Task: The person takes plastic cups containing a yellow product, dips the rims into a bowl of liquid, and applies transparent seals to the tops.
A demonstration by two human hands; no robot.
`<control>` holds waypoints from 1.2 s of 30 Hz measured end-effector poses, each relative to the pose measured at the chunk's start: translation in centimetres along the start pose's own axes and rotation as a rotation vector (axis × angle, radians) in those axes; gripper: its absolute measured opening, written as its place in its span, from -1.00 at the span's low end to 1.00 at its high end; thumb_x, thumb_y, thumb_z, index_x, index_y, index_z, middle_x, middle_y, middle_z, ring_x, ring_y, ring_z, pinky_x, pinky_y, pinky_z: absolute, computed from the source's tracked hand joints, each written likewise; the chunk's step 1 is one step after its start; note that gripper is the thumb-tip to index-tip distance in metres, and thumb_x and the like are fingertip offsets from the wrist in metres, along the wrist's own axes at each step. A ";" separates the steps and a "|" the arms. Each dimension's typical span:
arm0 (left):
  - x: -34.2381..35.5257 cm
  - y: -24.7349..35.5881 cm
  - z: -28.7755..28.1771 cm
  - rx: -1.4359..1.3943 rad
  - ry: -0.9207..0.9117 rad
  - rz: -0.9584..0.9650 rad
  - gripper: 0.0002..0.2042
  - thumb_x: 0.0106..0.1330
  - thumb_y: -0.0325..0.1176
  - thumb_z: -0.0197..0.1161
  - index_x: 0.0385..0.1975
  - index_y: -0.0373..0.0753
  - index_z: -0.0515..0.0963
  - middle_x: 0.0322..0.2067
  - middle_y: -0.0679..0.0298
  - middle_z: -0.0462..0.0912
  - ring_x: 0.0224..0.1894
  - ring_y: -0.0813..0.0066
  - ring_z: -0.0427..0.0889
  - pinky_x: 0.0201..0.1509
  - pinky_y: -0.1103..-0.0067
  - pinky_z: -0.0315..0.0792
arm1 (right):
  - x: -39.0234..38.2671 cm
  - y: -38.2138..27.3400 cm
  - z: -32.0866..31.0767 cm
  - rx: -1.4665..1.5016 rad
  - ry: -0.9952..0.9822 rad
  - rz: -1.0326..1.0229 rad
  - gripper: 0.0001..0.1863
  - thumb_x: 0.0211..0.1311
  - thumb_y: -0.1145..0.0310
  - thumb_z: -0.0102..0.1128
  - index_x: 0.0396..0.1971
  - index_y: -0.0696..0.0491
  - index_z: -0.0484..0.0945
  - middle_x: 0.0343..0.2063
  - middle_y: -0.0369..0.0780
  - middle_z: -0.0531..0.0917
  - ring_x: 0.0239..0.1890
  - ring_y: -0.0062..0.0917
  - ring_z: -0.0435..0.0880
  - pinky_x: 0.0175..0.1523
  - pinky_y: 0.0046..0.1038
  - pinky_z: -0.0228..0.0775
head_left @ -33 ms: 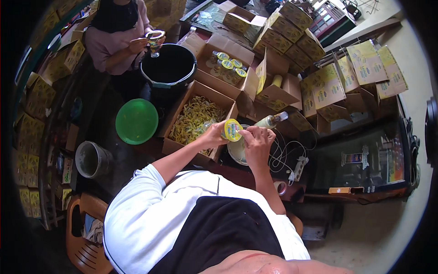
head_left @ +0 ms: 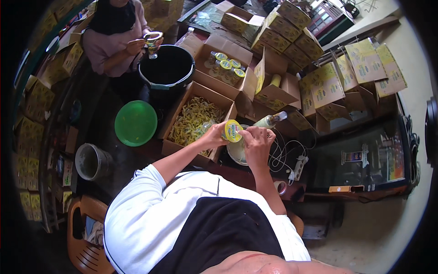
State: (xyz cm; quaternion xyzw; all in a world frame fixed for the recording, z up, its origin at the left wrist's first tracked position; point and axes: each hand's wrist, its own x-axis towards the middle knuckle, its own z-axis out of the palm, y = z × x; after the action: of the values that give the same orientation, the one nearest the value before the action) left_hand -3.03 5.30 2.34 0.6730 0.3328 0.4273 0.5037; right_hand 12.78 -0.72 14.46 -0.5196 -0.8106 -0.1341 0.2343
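A cup with a yellow printed lid (head_left: 232, 131) is gripped by my left hand (head_left: 214, 137). My right hand (head_left: 256, 146) has its fingers closed at the right edge of that lid. Just behind them, a pale cylinder with a clear end (head_left: 270, 120) lies at a slant. A round pale container (head_left: 238, 154) is partly hidden below my hands. To their left, an open carton (head_left: 174, 150) holds a heap of small yellow pieces.
A co-worker (head_left: 107, 54) holds a cup beside a black bucket (head_left: 150, 77). A green tray (head_left: 135, 123), grey pail (head_left: 93, 161), carton of lidded cups (head_left: 244, 90), stacked boxes (head_left: 283, 28), white power strip (head_left: 299, 169) and orange chair (head_left: 81, 239) surround me.
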 end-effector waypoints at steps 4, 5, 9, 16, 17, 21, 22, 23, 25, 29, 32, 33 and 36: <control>1.6 0.3 1.8 0.058 -0.054 0.050 -0.41 -0.11 -0.47 0.42 0.03 -0.29 0.45 -0.14 0.12 0.64 -0.04 0.26 0.62 0.06 0.44 0.47 | -1.1 2.3 1.7 -0.072 -0.027 -0.005 -0.80 -0.06 0.48 0.27 -0.37 -0.09 0.67 -0.39 -0.43 0.57 -0.17 -0.53 0.51 0.11 -0.26 0.12; 2.2 -0.3 2.3 0.007 -0.083 0.027 -0.37 -0.15 -0.50 0.40 0.06 -0.28 0.42 -0.10 0.07 0.61 0.03 0.15 0.58 0.10 0.42 0.43 | -1.3 2.9 1.7 -0.122 -0.037 0.027 -0.83 -0.04 0.45 0.26 -0.39 -0.09 0.67 -0.38 -0.43 0.57 -0.17 -0.54 0.51 0.12 -0.24 0.14; 3.2 -2.7 5.0 0.073 -0.071 -0.010 -0.33 -0.16 -0.49 0.41 0.08 -0.38 0.38 0.00 -0.04 0.56 0.15 0.08 0.50 0.22 0.39 0.38 | -2.8 6.0 1.9 -0.166 -0.094 0.141 -0.87 -0.01 0.42 0.25 -0.42 -0.12 0.68 -0.40 -0.42 0.56 -0.19 -0.54 0.52 0.12 -0.24 0.15; 4.5 -8.3 9.4 0.146 -0.057 0.018 -0.17 -0.11 -0.38 0.49 0.23 -0.42 0.21 0.19 -0.10 0.38 0.28 -0.02 0.32 0.35 0.32 0.25 | -2.3 7.0 -0.8 -0.236 -0.094 0.345 -0.94 0.08 0.36 0.30 -0.43 -0.13 0.70 -0.41 -0.39 0.58 -0.22 -0.49 0.53 0.07 -0.28 0.13; 4.6 -8.8 9.9 0.144 -0.059 0.020 -0.17 -0.11 -0.38 0.49 0.23 -0.42 0.21 0.19 -0.10 0.38 0.28 -0.02 0.32 0.35 0.32 0.25 | -2.1 6.8 -0.8 -0.217 -0.090 0.361 -0.94 0.07 0.36 0.30 -0.43 -0.12 0.71 -0.41 -0.38 0.59 -0.21 -0.48 0.54 0.07 -0.28 0.14; 4.9 -8.6 11.3 0.233 0.043 0.113 -0.28 -0.14 -0.46 0.46 0.12 -0.37 0.31 0.07 -0.03 0.48 0.19 0.01 0.42 0.25 0.32 0.34 | -2.3 6.6 1.2 -0.236 -0.120 0.372 -0.94 0.07 0.36 0.27 -0.45 -0.09 0.71 -0.42 -0.34 0.59 -0.22 -0.47 0.55 0.05 -0.26 0.14; 4.9 -8.3 11.5 0.241 0.036 0.095 -0.27 -0.14 -0.46 0.46 0.13 -0.37 0.31 0.08 -0.04 0.47 0.20 0.02 0.41 0.26 0.32 0.34 | -2.5 6.8 1.8 -0.271 -0.145 0.371 -0.92 0.09 0.37 0.24 -0.47 -0.06 0.70 -0.43 -0.31 0.59 -0.23 -0.46 0.55 0.05 -0.24 0.14; 4.9 -8.0 11.7 0.238 0.030 0.095 -0.27 -0.14 -0.46 0.46 0.13 -0.37 0.31 0.08 -0.04 0.47 0.20 0.02 0.41 0.26 0.32 0.34 | -2.9 7.2 2.6 -0.282 -0.150 0.359 -0.89 0.09 0.38 0.20 -0.49 -0.04 0.70 -0.43 -0.28 0.59 -0.23 -0.46 0.55 0.04 -0.24 0.14; 4.9 -7.6 11.5 0.270 0.047 0.084 -0.27 -0.13 -0.44 0.47 0.13 -0.38 0.31 0.08 -0.05 0.48 0.20 0.02 0.42 0.26 0.33 0.34 | -3.4 7.6 3.9 -0.281 -0.176 0.364 -0.89 0.08 0.38 0.20 -0.49 -0.04 0.70 -0.43 -0.28 0.59 -0.22 -0.45 0.55 0.04 -0.24 0.14; 5.2 -9.6 11.2 0.222 0.046 0.060 -0.29 -0.12 -0.43 0.47 0.13 -0.36 0.32 0.06 -0.03 0.49 0.18 0.04 0.44 0.25 0.34 0.34 | -3.2 7.3 3.1 -0.257 -0.192 0.370 -0.88 0.08 0.39 0.18 -0.50 -0.04 0.71 -0.43 -0.25 0.59 -0.21 -0.44 0.55 0.04 -0.24 0.14; 5.1 -10.3 11.3 0.163 0.050 0.024 -0.30 -0.11 -0.42 0.47 0.12 -0.34 0.33 0.04 -0.01 0.52 0.15 0.05 0.48 0.23 0.35 0.36 | -3.8 7.9 3.1 -0.255 -0.192 0.383 -0.86 0.09 0.39 0.16 -0.51 -0.04 0.71 -0.44 -0.25 0.59 -0.21 -0.43 0.55 0.03 -0.25 0.14; 5.0 -10.6 11.4 0.123 0.054 0.031 -0.30 -0.11 -0.41 0.47 0.12 -0.33 0.34 0.03 0.00 0.53 0.13 0.06 0.49 0.22 0.36 0.37 | -4.0 8.1 3.4 -0.255 -0.208 0.378 -0.86 0.09 0.40 0.16 -0.51 -0.05 0.71 -0.44 -0.25 0.59 -0.22 -0.43 0.55 0.02 -0.25 0.14; 4.8 -11.1 12.1 0.127 0.064 0.038 -0.33 -0.11 -0.41 0.47 0.10 -0.30 0.36 0.00 0.03 0.55 0.10 0.08 0.52 0.19 0.36 0.39 | -4.5 8.3 4.7 -0.278 -0.252 0.352 -0.86 0.08 0.40 0.15 -0.51 -0.06 0.71 -0.45 -0.26 0.58 -0.23 -0.44 0.55 0.02 -0.26 0.14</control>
State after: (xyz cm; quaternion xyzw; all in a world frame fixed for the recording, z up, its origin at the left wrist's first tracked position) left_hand 9.80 7.81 -8.75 0.6957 0.3625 0.4361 0.4409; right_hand 20.71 1.43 7.87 -0.6925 -0.7043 -0.1354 0.0775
